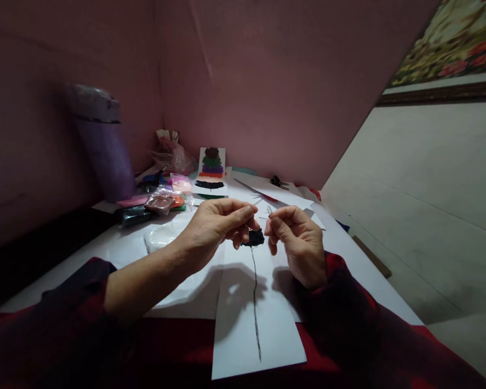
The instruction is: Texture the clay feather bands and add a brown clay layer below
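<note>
My left hand (216,224) is held above the table with thumb and fingers pinched together on something too small to make out. My right hand (297,237) is closed in a pinch on a thin, pale stick-like tool (269,209) whose tip points up. Both hands hover close together over a white sheet of paper (255,324) that bears a long thin black line and a black blob (254,237) at its top. Dark red sleeves cover both forearms.
A purple tumbler (103,143) stands at the back left. Small plastic bags of coloured clay (168,197) lie beside it. A white card with stacked coloured smears (211,170) leans at the back. More white sheets (275,192) lie to the right; floor lies beyond the table's right edge.
</note>
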`<act>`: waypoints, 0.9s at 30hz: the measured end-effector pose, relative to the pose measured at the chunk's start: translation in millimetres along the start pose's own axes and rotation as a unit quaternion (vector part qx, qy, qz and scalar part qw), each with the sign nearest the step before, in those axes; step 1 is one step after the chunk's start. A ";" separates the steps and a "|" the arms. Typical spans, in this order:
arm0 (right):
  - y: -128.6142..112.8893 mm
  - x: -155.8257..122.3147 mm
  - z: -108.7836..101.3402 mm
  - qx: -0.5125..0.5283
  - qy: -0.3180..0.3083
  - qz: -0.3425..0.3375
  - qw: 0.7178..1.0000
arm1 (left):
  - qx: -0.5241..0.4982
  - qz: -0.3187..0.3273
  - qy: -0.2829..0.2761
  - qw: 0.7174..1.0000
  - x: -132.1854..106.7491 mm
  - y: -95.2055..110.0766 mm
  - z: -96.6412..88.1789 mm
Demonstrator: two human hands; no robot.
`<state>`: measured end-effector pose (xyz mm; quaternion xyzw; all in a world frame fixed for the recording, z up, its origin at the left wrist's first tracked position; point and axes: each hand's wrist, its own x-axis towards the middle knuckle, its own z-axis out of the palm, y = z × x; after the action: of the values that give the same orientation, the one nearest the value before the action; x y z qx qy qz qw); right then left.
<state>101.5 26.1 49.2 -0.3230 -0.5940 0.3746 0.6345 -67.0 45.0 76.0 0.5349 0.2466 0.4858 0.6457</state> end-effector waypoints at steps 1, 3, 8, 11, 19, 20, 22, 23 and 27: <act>-1.5 -1.4 0.0 -0.033 0.005 -0.021 0.999 | 0.006 -0.004 -0.006 1.000 -0.2 0.0 0.6; -4.3 -4.2 0.2 -0.103 0.003 -0.073 0.992 | 0.013 -0.015 -0.008 1.000 -0.7 -0.4 2.4; -6.3 -6.7 1.5 -0.228 -0.057 -0.178 0.955 | 0.046 -0.045 -0.028 0.998 -2.7 -2.4 6.0; -6.5 -6.0 2.0 -0.228 -0.077 -0.174 0.955 | 0.066 -0.043 -0.033 0.996 -3.1 -2.6 5.4; -5.3 -4.2 -0.1 -0.199 -0.076 -0.179 0.961 | 0.002 -0.050 -0.035 0.998 -2.3 -1.2 1.8; -4.7 -4.1 -0.2 -0.195 -0.080 -0.174 0.962 | 0.002 -0.047 -0.028 0.998 -2.2 -1.6 1.9; -4.1 -4.1 0.1 -0.196 -0.086 -0.164 0.963 | 0.010 -0.040 -0.023 0.999 -1.9 -2.2 2.0; -4.3 -4.1 0.5 -0.200 -0.085 -0.163 0.962 | 0.019 -0.036 -0.022 0.999 -1.6 -2.4 2.0; -5.8 -4.1 1.9 -0.225 -0.054 -0.182 0.956 | 0.043 -0.024 -0.018 0.999 -0.6 -1.6 1.0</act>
<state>100.0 19.6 52.3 -0.3232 -0.7450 0.1267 0.5697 -65.8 44.1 74.7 0.5648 0.2678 0.4497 0.6380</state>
